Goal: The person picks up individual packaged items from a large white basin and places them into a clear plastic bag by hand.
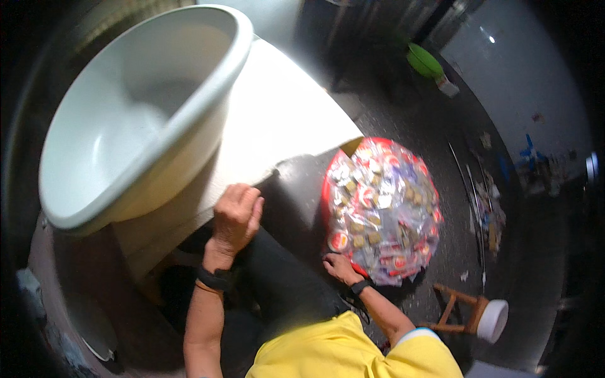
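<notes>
My left hand point(235, 215), its fingers curled, is at the near edge of a white tabletop point(279, 108). Whether it grips that edge or only rests there cannot be told. A large pale plastic tub point(118, 123) stands on the tabletop, its open mouth facing me and no contents seen. Lower right, my right hand point(341, 268) is closed about the near rim of a red basin point(326, 198). Small clear packets point(373, 208) with brownish cubes and red-and-white printing heap the basin to its rim.
A wooden stool point(456, 309) with a white round seat is to the right of the basin. Thin rods point(472, 203) and litter point(494, 222) lie on the dark floor point(453, 198). A green basin point(424, 61) is farther back near a white box point(447, 87).
</notes>
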Tool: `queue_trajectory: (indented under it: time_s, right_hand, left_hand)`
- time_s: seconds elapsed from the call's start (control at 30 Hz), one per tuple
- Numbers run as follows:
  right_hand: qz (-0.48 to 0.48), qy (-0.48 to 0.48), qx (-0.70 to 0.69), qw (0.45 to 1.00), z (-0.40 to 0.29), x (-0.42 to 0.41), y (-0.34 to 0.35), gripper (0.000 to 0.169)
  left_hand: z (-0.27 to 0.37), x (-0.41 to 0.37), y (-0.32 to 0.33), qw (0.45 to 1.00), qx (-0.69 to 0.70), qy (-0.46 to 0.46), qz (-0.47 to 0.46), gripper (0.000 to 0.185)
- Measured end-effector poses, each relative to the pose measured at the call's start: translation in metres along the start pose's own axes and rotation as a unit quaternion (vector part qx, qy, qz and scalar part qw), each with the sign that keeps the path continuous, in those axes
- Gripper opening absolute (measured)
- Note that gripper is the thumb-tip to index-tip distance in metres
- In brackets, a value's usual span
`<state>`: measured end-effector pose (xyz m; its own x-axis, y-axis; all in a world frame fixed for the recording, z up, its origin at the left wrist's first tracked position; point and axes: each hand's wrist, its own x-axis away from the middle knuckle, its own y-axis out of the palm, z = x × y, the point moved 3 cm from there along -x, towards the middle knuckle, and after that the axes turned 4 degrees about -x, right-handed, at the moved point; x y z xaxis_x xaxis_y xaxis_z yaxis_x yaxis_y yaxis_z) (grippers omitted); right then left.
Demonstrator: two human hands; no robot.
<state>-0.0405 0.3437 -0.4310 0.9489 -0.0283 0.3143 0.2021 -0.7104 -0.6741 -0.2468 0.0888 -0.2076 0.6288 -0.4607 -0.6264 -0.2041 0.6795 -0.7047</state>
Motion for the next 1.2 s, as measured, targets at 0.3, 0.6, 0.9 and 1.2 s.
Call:
queue_trajectory:
  time_s: [0.3, 0.6, 0.9, 1.2]
  right_hand:
    - [0.014, 0.017, 0.014, 1.0, 0.008, -0.014, -0.02, 0.027]
    - [0.051, 0.005, 0.133, 0.99, 0.053, 0.024, 0.02, 0.059]
    - [-0.013, -0.031, 0.334, 0.942, 0.014, 0.001, 0.021, 0.063]
    - [0.039, -0.033, 0.449, 0.892, 0.099, 0.002, -0.004, 0.065]
  left_hand:
    - [-0.001, -0.002, -0.004, 0.999, 0.024, -0.01, 0.018, 0.011]
    - [-0.005, 0.006, -0.013, 0.999, 0.009, -0.02, 0.031, 0.012]
    - [-0.001, 0.001, -0.006, 1.0, -0.024, -0.014, 0.014, 0.012]
    - [-0.004, 0.003, -0.004, 0.999, -0.037, -0.015, 0.009, 0.014]
